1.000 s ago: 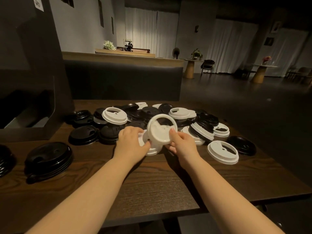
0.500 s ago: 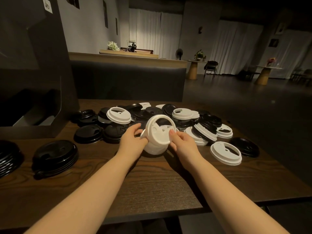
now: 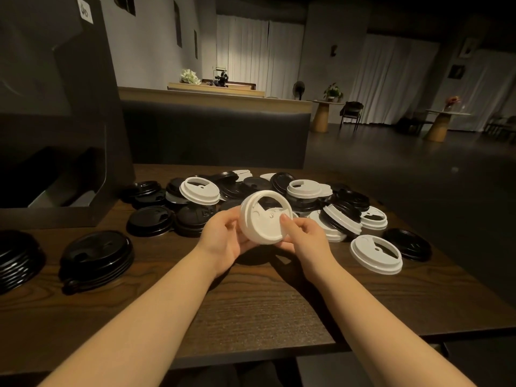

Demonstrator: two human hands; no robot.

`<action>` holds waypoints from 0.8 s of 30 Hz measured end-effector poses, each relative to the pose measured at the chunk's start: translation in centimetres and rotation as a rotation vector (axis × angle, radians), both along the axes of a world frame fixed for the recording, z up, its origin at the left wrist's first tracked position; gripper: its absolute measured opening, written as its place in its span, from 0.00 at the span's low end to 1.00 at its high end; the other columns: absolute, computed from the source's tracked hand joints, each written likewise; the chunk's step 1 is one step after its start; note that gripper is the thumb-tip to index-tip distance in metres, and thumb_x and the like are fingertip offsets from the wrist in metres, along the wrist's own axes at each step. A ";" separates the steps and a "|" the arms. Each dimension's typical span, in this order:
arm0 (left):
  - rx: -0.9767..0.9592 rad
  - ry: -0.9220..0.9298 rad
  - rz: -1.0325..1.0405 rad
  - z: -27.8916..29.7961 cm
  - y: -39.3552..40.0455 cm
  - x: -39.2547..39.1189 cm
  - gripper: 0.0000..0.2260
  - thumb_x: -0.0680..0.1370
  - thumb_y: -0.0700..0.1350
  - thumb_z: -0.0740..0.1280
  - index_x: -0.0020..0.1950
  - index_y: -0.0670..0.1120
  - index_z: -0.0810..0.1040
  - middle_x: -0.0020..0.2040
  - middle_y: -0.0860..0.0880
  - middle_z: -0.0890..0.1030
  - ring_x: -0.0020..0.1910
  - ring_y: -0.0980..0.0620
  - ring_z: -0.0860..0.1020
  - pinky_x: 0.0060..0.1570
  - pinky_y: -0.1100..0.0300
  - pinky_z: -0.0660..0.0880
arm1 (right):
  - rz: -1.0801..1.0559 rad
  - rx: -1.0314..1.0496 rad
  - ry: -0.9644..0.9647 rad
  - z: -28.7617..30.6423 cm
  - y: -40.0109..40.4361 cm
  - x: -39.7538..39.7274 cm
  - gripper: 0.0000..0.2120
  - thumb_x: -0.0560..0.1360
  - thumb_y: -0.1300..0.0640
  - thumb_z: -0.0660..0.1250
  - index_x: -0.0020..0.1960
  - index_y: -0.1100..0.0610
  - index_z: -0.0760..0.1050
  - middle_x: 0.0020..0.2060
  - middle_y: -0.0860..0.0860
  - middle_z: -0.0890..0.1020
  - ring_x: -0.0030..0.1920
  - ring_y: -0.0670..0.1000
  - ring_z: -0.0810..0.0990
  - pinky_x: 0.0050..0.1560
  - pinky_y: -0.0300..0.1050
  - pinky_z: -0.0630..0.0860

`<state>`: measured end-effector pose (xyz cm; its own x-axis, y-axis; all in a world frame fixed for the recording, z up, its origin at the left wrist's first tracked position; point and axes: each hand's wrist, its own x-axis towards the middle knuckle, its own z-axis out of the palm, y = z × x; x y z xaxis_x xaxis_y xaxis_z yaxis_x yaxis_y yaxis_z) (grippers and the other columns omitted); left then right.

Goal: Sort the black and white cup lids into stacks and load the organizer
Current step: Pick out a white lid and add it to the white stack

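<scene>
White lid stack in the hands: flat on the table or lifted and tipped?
Lifted and tipped. The white lid stack faces the camera, held between the left hand and right hand.

No legible text — only an unreadable white sticker (image 3: 84, 10) on the dark organizer (image 3: 69, 113).

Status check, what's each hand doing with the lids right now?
Left hand and right hand both grip white lids, held tilted above the table. Black stack waits at left. Mixed pile behind, unsorted.
</scene>
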<state>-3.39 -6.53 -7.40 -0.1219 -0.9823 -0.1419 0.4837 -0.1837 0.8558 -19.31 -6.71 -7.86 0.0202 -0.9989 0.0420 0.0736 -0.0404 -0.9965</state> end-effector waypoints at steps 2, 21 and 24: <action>-0.043 -0.066 -0.021 0.2 0.3 -0.3 0.19 0.83 0.52 0.49 0.63 0.47 0.76 0.60 0.42 0.80 0.58 0.44 0.78 0.51 0.50 0.77 | 0.010 -0.003 0.006 -0.1 0.0 0.1 0.06 0.78 0.56 0.64 0.44 0.56 0.76 0.39 0.49 0.83 0.40 0.45 0.83 0.38 0.36 0.80; -0.107 -0.310 -0.091 -0.6 -0.5 -0.5 0.15 0.78 0.44 0.65 0.64 0.47 0.72 0.60 0.45 0.79 0.59 0.47 0.79 0.58 0.52 0.77 | -0.031 -0.122 0.083 -0.3 -0.3 -0.1 0.10 0.76 0.54 0.66 0.52 0.61 0.75 0.45 0.61 0.83 0.42 0.53 0.81 0.36 0.37 0.77; -0.061 -0.252 -0.091 -0.5 -0.5 -0.3 0.12 0.77 0.42 0.67 0.60 0.45 0.76 0.56 0.44 0.82 0.55 0.47 0.81 0.54 0.52 0.78 | -0.035 -0.127 0.086 -0.5 -0.4 -0.2 0.12 0.77 0.54 0.66 0.53 0.62 0.75 0.41 0.57 0.83 0.40 0.51 0.81 0.35 0.36 0.76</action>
<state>-3.72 -7.06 -7.91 -0.1783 -0.9767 -0.1194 0.2378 -0.1605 0.9580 -19.47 -7.07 -8.31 -0.0054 -0.9858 0.1678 -0.0155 -0.1677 -0.9857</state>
